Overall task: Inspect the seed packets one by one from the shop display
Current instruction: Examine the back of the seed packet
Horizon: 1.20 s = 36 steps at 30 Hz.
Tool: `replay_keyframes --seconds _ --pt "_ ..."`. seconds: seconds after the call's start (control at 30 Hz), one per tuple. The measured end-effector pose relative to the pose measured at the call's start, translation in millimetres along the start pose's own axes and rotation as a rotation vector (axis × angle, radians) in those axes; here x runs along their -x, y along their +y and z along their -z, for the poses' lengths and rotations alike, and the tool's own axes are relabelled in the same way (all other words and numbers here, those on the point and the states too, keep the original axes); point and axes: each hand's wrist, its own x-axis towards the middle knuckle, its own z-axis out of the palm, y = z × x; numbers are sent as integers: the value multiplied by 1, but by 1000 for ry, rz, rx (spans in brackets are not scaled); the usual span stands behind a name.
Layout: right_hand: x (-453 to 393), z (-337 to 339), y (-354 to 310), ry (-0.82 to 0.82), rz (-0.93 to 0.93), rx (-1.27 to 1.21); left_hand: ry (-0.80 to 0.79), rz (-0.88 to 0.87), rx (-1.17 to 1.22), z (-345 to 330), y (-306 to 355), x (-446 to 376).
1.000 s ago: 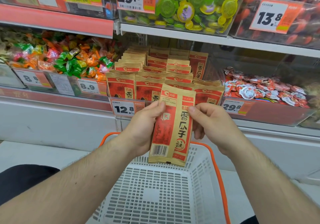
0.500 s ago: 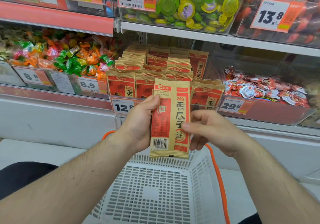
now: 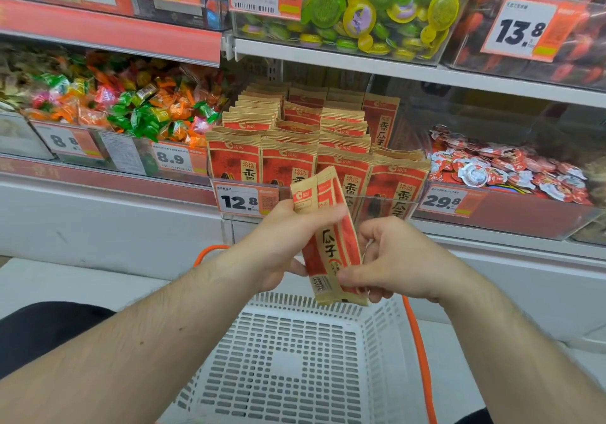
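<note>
A red and tan seed packet (image 3: 331, 246) is held upright in front of the shelf, turned edge-on so its side faces me. My left hand (image 3: 282, 243) grips its upper half, thumb across the front. My right hand (image 3: 393, 259) pinches its lower right corner. Behind them, several rows of the same seed packets (image 3: 288, 141) stand in a clear display bin with a 12.8 price tag (image 3: 244, 199).
A white plastic shopping basket (image 3: 295, 358) with an orange handle (image 3: 419, 358) sits below my hands. Bins of wrapped candy (image 3: 131, 105) stand at left, small sealed cups (image 3: 511, 167) at right, green and yellow jelly cups (image 3: 370, 7) on the shelf above.
The packet has rotated from facing me flat to nearly edge-on. My right hand slid down from its upper right edge to the bottom corner. My left hand kept its hold.
</note>
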Motion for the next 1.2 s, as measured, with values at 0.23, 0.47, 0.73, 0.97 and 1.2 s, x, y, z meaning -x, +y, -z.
replay_keyframes --seconds 0.23,0.47,0.73,0.97,1.2 --pt "2 7 -1 133 122 -171 -140 -16 -51 1 -4 0" --pt "-4 0 -3 213 167 -311 -283 -19 85 0 -8 -2" --pt "-3 1 -3 220 196 -343 -291 -8 104 1 -7 -3" --pt "8 8 -1 -87 124 -13 -184 -18 256 9 -2 -7" --pt "6 7 -2 -128 97 43 -172 -43 303 12 -2 -9"
